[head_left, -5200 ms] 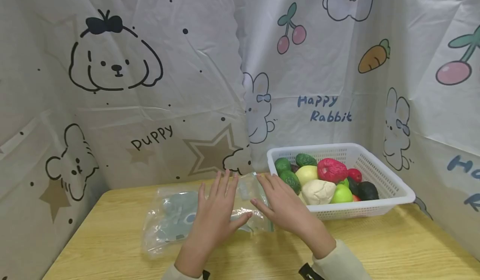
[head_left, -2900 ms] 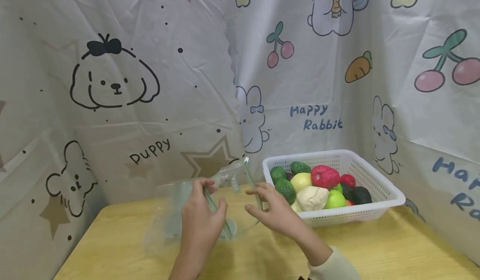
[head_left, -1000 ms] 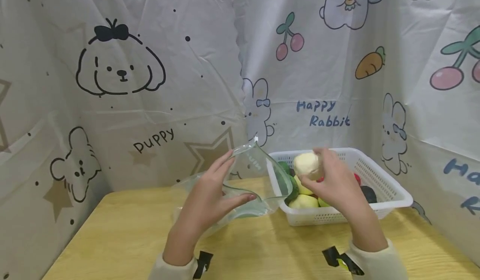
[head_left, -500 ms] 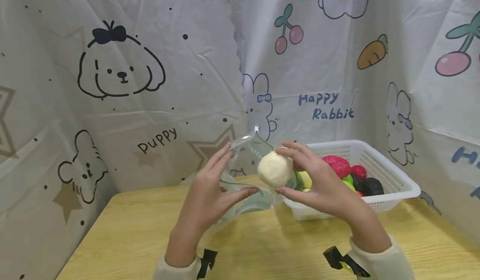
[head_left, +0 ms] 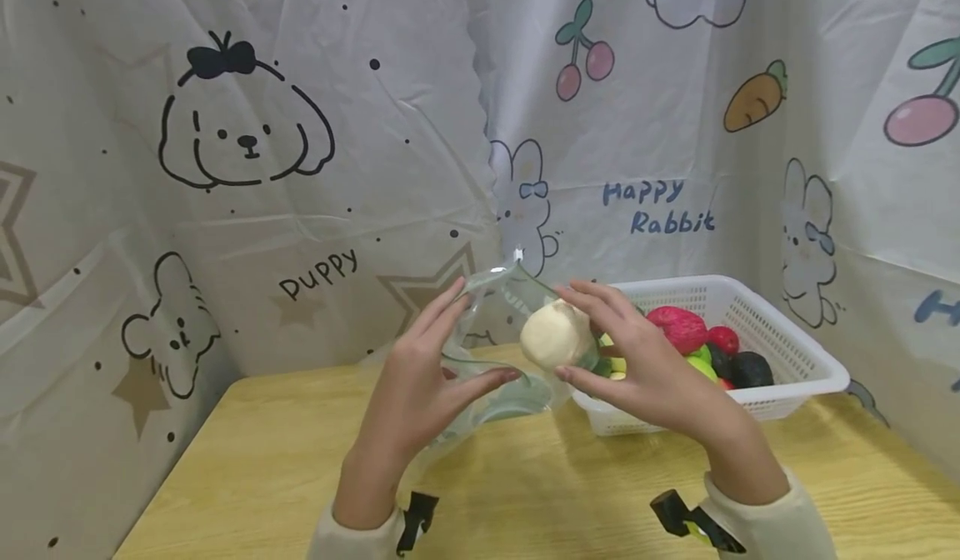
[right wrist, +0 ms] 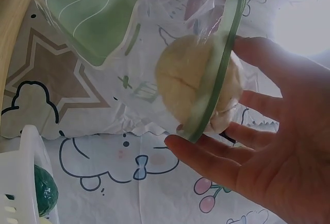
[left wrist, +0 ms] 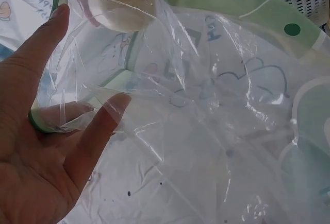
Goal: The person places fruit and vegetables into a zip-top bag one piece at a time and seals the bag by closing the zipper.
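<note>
My right hand grips a round, cream-coloured jicama between thumb and fingers, at the mouth of a clear zip bag. In the right wrist view, the jicama is partly inside the bag, with the green zip strip crossing over it. My left hand holds the other side of the bag's mouth, thumb and fingers spread apart. In the left wrist view, that hand has the clear plastic around its fingers, and the jicama shows at the top.
A white slotted basket stands at the right with several fruits and vegetables, among them a red wrinkled one and a black one. The wooden table ends at a printed cloth backdrop.
The bag first lay flat under both hands, then was lifted and its mouth spread. My right hand took the jicama from the basket and moved it left, into the bag's mouth.
</note>
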`<state>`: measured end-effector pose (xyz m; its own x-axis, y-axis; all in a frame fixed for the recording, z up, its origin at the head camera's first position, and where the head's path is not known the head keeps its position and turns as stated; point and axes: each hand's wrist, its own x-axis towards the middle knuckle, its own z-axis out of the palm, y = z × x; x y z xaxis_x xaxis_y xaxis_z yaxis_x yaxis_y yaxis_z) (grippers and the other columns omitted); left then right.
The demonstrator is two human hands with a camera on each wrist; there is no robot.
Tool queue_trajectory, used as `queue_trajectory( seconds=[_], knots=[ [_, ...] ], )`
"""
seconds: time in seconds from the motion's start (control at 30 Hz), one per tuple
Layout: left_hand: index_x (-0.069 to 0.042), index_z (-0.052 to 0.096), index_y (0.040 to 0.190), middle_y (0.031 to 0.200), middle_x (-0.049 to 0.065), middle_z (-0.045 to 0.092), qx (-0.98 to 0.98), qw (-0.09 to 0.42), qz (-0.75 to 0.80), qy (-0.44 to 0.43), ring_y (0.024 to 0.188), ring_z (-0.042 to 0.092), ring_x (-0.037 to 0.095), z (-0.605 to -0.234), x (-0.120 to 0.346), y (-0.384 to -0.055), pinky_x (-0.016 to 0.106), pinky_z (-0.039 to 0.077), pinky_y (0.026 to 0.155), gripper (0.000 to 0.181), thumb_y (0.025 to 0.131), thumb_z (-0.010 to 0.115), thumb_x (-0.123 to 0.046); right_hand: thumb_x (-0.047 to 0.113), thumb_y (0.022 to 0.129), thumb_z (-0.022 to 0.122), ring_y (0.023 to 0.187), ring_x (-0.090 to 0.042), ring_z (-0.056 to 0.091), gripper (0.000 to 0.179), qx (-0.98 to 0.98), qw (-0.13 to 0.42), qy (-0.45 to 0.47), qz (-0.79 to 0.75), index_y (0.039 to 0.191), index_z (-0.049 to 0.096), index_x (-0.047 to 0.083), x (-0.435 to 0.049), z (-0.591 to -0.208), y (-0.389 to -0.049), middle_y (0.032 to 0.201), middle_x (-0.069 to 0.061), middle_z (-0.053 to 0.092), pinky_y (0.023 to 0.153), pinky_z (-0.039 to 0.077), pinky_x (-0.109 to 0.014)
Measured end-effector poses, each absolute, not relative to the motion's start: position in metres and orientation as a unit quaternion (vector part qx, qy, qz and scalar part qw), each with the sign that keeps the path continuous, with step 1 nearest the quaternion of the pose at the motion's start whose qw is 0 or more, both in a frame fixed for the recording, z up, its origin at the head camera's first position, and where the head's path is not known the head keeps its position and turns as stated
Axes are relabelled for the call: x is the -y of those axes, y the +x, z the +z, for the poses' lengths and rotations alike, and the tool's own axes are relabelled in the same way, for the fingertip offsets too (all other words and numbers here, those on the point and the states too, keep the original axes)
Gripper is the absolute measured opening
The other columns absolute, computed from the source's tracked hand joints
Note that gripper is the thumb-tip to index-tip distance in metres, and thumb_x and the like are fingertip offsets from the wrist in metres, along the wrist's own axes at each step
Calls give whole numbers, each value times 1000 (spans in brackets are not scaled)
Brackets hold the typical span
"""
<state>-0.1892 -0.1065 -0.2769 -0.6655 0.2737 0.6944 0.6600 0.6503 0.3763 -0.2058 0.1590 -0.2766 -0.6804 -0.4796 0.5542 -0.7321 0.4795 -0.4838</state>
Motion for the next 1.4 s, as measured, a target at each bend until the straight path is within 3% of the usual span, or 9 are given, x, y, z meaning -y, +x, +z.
queue_trajectory(
  seconds=[0.3, 0.5, 0.63, 0.8, 0.9, 1.07, 1.23, 1.33, 1.4],
  knots=[
    [-3, 53, 146, 158, 11, 43, 854, 318, -305, -275, 108, 67, 26, -275, 105, -190, 12, 54, 57, 88, 74, 91, -37, 19, 94, 76, 136, -30, 50, 73, 838, 169, 381, 352, 156, 40, 20, -158, -279, -206, 160, -7, 37, 79, 62, -28],
    [-1, 53, 145, 157, 10, 43, 851, 321, -311, -275, 90, 72, 22, -275, 105, -189, 12, 54, 57, 89, 74, 91, -38, 18, 97, 71, 134, -28, 53, 62, 835, 173, 395, 341, 154, 46, 19, -158, -278, -206, 160, -7, 40, 80, 61, -26],
    [-2, 52, 147, 159, 9, 42, 850, 316, -321, -275, 88, 73, 21, -276, 105, -189, 12, 55, 57, 90, 75, 90, -40, 17, 98, 69, 129, -25, 57, 57, 835, 181, 399, 333, 151, 49, 20, -158, -278, -205, 159, -6, 42, 86, 61, -35],
    [-3, 51, 148, 160, 8, 40, 851, 315, -319, -272, 82, 73, 19, -276, 105, -190, 11, 54, 57, 91, 74, 90, -41, 17, 99, 68, 145, -27, 41, 54, 832, 192, 408, 324, 150, 51, 18, -158, -277, -205, 158, -4, 44, 108, 47, -54],
    [-4, 51, 148, 161, 8, 39, 854, 315, -315, -270, 73, 72, 16, -275, 107, -189, 12, 54, 57, 92, 74, 90, -42, 16, 99, 68, 145, -28, 41, 51, 829, 194, 414, 322, 148, 53, 16, -156, -277, -205, 158, -5, 44, 110, 45, -56],
    [-4, 51, 148, 161, 7, 38, 854, 312, -318, -268, 75, 72, 17, -276, 106, -190, 13, 55, 58, 91, 75, 90, -42, 15, 99, 68, 144, -30, 42, 51, 829, 198, 415, 318, 147, 54, 15, -156, -276, -205, 157, -7, 44, 109, 45, -57],
    [-5, 49, 150, 162, 7, 37, 858, 300, -322, -265, 85, 73, 20, -276, 106, -191, 13, 56, 59, 93, 74, 90, -40, 12, 96, 72, 137, -28, 50, 54, 830, 218, 401, 320, 146, 54, 14, -162, -274, -206, 156, -7, 45, 100, 55, -46],
    [-6, 49, 150, 162, 7, 36, 861, 293, -324, -260, 89, 72, 21, -276, 106, -191, 13, 56, 59, 92, 74, 91, -38, 5, 94, 72, 132, -29, 54, 53, 819, 256, 384, 340, 144, 55, 9, -172, -271, -208, 154, -10, 47, 91, 60, -38],
    [-6, 48, 150, 162, 6, 36, 863, 289, -324, -257, 86, 72, 21, -275, 106, -191, 13, 56, 59, 93, 74, 91, -38, 0, 94, 70, 130, -31, 55, 52, 811, 285, 363, 360, 143, 55, 6, -181, -269, -209, 150, -11, 49, 91, 59, -32]
  ],
)
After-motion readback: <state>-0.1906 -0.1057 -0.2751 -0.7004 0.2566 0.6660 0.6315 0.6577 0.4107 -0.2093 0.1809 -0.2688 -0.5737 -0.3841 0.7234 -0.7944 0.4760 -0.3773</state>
